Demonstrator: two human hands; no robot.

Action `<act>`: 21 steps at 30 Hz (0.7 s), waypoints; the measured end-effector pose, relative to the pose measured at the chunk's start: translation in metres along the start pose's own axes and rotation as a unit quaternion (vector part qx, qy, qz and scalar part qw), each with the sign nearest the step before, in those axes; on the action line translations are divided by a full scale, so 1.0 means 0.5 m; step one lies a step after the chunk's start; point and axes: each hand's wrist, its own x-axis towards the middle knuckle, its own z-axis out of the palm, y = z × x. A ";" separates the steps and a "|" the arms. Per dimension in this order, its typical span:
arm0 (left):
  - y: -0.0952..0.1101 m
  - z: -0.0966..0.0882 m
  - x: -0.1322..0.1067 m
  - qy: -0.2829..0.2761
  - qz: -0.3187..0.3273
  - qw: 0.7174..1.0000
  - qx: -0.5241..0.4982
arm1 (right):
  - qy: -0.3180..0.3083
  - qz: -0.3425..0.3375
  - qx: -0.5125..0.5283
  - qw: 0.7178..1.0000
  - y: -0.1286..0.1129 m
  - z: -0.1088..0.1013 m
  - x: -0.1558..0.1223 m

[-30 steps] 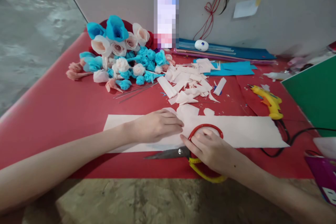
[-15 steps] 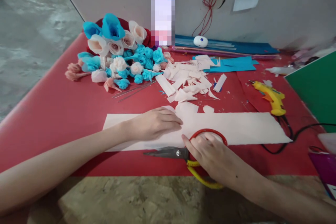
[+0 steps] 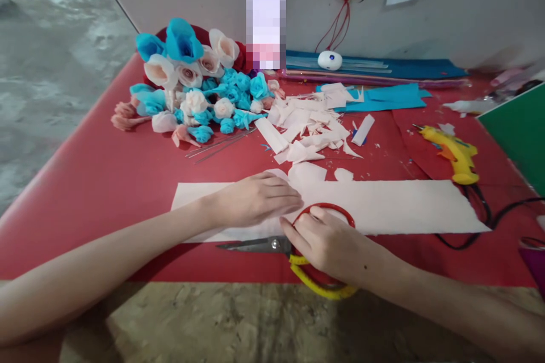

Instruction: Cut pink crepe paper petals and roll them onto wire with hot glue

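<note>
A long strip of pale pink crepe paper [image 3: 404, 207] lies across the front of the table. My left hand [image 3: 264, 198] rests palm down on it, fingers laid flat and pressing the paper. My right hand [image 3: 327, 241] grips a pair of scissors [image 3: 255, 245] by handles of one red and one yellow loop. The dark blades point left along the strip's near edge and look nearly closed. Just beyond my left hand, small cut pale pieces [image 3: 307, 171] lie by the strip's far edge.
Paper flowers [image 3: 184, 41] in blue, white and pink are heaped at the back left. Pale scraps [image 3: 304, 130] lie mid-table near blue crepe paper [image 3: 387, 97]. A yellow glue gun [image 3: 455, 153] with a black cord is at right, beside a green board [image 3: 517, 130].
My right hand and the scissors have shifted a little to the left, and the blades look more closed. The left hand stays on the paper. The view has moved slightly.
</note>
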 end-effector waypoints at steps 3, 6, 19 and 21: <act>-0.001 0.000 -0.003 -0.010 0.000 1.000 0.007 | 0.029 -0.038 0.003 0.999 -0.002 0.000 -0.005; -0.003 0.001 -0.004 -0.008 0.000 1.000 0.001 | 0.013 -0.010 0.001 1.000 -0.016 -0.001 -0.013; -0.006 0.001 0.005 0.034 -0.008 0.997 -0.067 | -0.009 0.021 -0.032 0.999 -0.034 -0.006 0.026; -0.005 0.001 0.006 0.038 -0.005 0.997 -0.064 | -0.005 0.017 -0.044 0.999 -0.034 -0.003 0.036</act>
